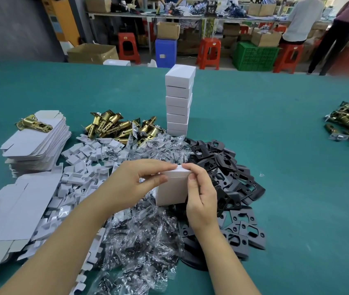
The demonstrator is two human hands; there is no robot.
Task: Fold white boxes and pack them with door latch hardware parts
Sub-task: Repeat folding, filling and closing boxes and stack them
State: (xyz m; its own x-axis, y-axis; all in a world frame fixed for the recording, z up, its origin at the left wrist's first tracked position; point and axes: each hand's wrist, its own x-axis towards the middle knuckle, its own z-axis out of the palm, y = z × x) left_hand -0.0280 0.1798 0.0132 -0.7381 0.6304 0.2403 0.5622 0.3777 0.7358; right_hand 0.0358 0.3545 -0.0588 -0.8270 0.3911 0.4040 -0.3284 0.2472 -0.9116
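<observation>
Hands are meeting at the top edge of a white box (172, 188), and I am seeing both of them holding it above the heaps. My left hand (135, 182) is gripping the box from its left side, with the thumb and fingers curled around the upper corner. My right hand (201, 192) is pinching the top right edge, where the flap is lying closed or nearly closed; I cannot tell which. Under both hands, clear screw bags (135, 237) are lying in a pile on the green table (297, 188). Just right of my right hand, black strike plates (229, 188) are spreading out. Left of my left hand, small white card inserts (84, 167) are lying, and further left a stack of flat unfolded boxes (39, 143) is standing. Beyond the hands, brass latches (114, 126) are heaped, and a tall column of finished boxes (179, 103) is rising beside them.
</observation>
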